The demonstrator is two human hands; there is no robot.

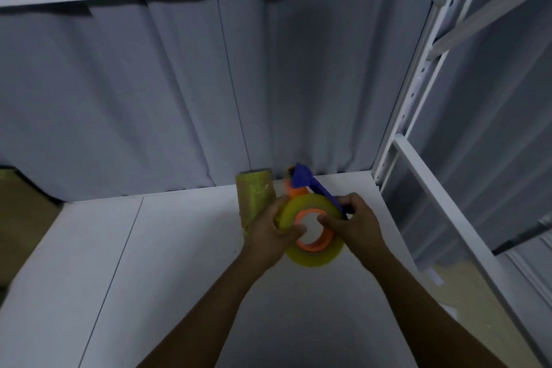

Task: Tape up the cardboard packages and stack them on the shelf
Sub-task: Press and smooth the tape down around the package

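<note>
- Both forearms reached forward over the white shelf [179,278], hands meeting near its back right corner.
- Left hand [273,228]: fingers curled round the rim of the yellowish tape roll [316,254], thumb at its orange core.
- Right hand [351,224]: fingers wrapped round the handle of the blue tape dispenser [301,177], thumb on the core.
- The roll sat on the dispenser, held above the shelf.
- A column of tape rolls [255,197] stood upright just behind the left hand.
- A cardboard package [21,218] lay at the shelf's left edge, partly cropped.
- A grey curtain [179,98] hung behind; a white perforated upright [418,83] stood at right.
</note>
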